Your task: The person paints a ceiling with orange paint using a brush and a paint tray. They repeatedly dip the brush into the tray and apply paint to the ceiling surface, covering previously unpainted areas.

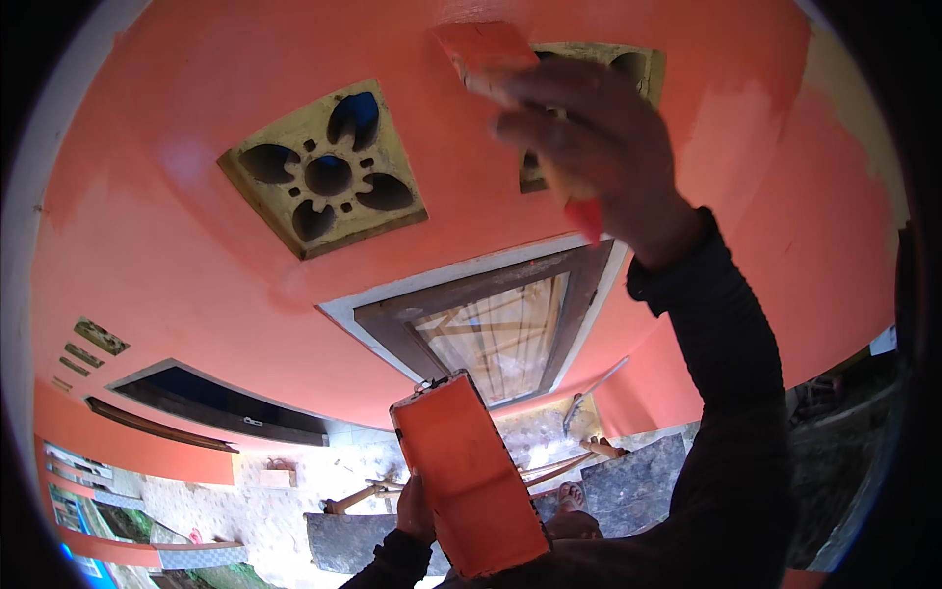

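Observation:
My right hand point(613, 137) is raised high on the orange wall point(285, 294), gripping a wide paintbrush point(486, 49) by its handle. The brush's orange-coated bristles lie against the wall, between two yellowish flower-patterned vent blocks point(390, 152). The fingers and brush hide part of the right-hand vent block point(589, 51). Low down, my left hand point(416, 510) holds a rectangular paint tray point(466, 461) by its left side. Orange paint coats the tray's inside, and its rim is dark and smeared. Motion slightly blurs the right hand.
Below the vents is a brown-framed window point(392, 319) with a pale surround. Dark boards point(638, 481) on wooden poles lie beneath me, with a bare foot point(571, 498) on them. The floor point(294, 501) is far below. A dark opening point(216, 398) lies at left.

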Motion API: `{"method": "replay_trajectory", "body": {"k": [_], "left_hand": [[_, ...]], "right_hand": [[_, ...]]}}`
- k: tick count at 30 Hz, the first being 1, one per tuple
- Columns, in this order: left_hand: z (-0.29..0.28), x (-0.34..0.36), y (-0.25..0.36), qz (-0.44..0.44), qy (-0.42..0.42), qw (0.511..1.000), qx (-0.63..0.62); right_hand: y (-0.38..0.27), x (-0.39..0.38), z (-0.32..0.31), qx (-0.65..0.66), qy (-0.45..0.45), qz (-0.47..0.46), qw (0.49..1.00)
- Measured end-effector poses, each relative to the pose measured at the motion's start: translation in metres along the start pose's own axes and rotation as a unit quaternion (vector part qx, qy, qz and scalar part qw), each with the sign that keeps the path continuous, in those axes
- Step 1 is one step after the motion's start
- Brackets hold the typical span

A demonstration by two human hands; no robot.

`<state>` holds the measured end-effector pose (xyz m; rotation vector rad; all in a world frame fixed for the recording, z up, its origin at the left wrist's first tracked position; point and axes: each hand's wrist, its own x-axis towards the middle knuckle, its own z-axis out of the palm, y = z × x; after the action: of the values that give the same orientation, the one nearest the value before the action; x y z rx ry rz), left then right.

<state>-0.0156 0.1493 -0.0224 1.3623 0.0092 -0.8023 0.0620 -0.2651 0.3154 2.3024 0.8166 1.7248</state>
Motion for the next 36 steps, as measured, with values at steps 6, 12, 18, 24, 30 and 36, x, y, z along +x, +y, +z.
{"method": "replay_trajectory", "body": {"k": [6, 12, 18, 24, 30, 36], "left_hand": [[0.007, 0.027, -0.007, -0.025, -0.037, 0.996, -0.081], [0.055, 0.038, 0.006, -0.044, -0.086, 0.986, -0.132], [0.097, 0.073, -0.02, -0.07, -0.158, 0.976, -0.135], [0.139, 0.104, -0.049, -0.104, -0.215, 0.968, -0.082], [0.187, 0.111, -0.065, -0.212, -0.132, 0.968, -0.034], [0.255, 0.093, -0.019, -0.002, -0.31, 0.907, 0.284]], "right_hand": [[-0.092, -0.14, 0.02, 0.092, -0.153, 0.047, 0.983], [-0.219, -0.293, -0.079, 0.174, -0.211, 0.428, 0.861], [-0.379, -0.41, -0.234, 0.063, -0.316, 0.699, 0.639], [-0.494, -0.454, -0.352, -0.156, -0.258, 0.835, 0.46], [-0.537, -0.493, -0.386, -0.217, -0.241, 0.869, 0.375], [-0.465, -0.456, -0.349, -0.187, -0.132, 0.899, 0.373]]}}
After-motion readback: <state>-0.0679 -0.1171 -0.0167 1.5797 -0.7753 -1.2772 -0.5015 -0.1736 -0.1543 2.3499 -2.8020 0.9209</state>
